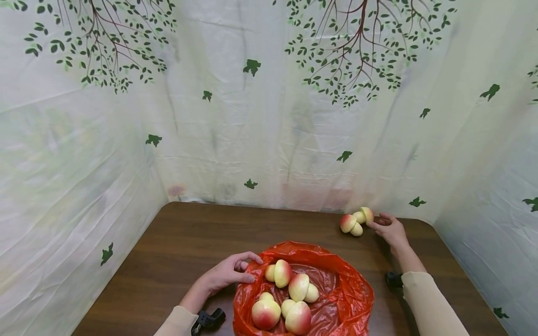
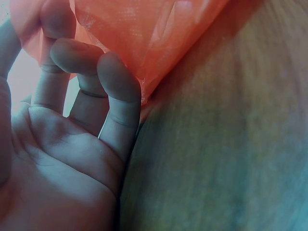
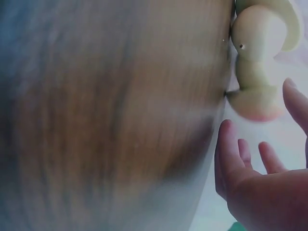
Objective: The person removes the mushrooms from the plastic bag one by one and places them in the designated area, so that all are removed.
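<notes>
A red plastic bag [image 1: 355,284] lies spread with its mouth up at the table's front. Several toy mushrooms [image 1: 299,287] with pale stems and yellow-red caps rest inside it. At the bag's left rim, my left hand [image 1: 227,271] pinches the plastic; the left wrist view shows curled fingers [image 2: 118,79] against the red film [image 2: 159,38]. My right hand [image 1: 392,234] reaches to the back right, fingers spread and holding nothing. Just left of its fingertips, two more mushrooms [image 1: 347,223] lie together. In the right wrist view, a mushroom cap [image 3: 255,103] faces the parted thumb and fingers [image 3: 228,144].
The brown wooden table [image 1: 189,233] has rounded back corners. Behind it and along both sides hangs a pale curtain [image 1: 273,140] printed with leaves and branches. Black wrist devices sit at the left cuff [image 1: 208,321] and the right cuff [image 1: 393,280].
</notes>
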Demonstrator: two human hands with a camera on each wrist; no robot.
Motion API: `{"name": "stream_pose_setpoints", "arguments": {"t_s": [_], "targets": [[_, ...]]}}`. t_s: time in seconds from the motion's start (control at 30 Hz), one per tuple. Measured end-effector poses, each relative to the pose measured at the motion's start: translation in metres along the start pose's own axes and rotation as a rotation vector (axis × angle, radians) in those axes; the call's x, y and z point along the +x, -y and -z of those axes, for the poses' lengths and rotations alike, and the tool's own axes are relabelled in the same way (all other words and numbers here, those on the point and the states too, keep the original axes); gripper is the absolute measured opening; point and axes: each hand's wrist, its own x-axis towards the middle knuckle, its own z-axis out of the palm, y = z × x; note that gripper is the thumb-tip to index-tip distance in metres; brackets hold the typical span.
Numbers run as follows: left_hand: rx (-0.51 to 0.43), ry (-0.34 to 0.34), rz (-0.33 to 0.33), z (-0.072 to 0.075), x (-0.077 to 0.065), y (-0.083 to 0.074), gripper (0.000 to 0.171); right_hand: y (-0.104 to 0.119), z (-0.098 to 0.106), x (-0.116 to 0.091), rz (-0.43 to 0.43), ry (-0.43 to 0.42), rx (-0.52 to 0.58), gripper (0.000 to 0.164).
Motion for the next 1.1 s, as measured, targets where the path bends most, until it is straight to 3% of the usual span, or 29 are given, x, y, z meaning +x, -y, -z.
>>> {"name": "stream_pose_setpoints", "arguments": {"t_s": [0.6,1.1], "targets": [[0.004,0.0,-0.001,0.001,0.0,0.001,0.047,0.003,0.006,-0.007,0.004,0.018,-0.001,0.088],[0.001,0.0,0.003,0.001,-0.001,0.001,0.048,0.03,0.014,-0.032,0.147,0.091,0.103,0.089]]}}
